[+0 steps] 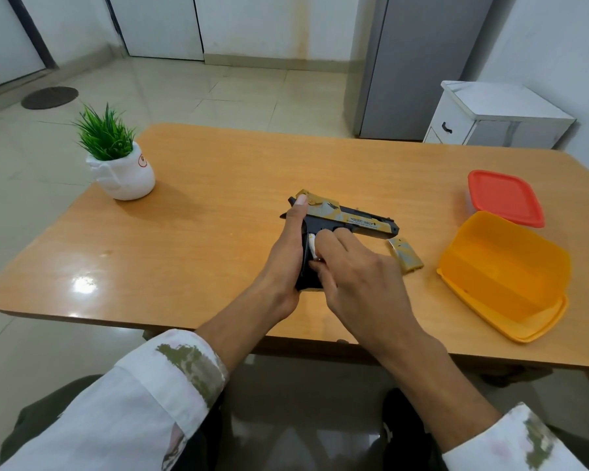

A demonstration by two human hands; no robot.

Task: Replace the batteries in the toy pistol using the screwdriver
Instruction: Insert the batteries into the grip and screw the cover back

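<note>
Evidently light, rigid plastic, the toy pistol (357, 222) lay on the worktop (218, 215), best steadied by its grip, which the left hand (286, 256) clasped. The right hand (357, 283) pinched a small white battery (311, 245) at the open grip; smooth, it could slip.

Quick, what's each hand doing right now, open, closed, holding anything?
Left hand: closed around the toy pistol at its grip.
Right hand: pinching a small white battery at the grip.

left hand (288, 253) gripping toy pistol (351, 220), right hand (357, 277) pinching battery (312, 248)
</note>
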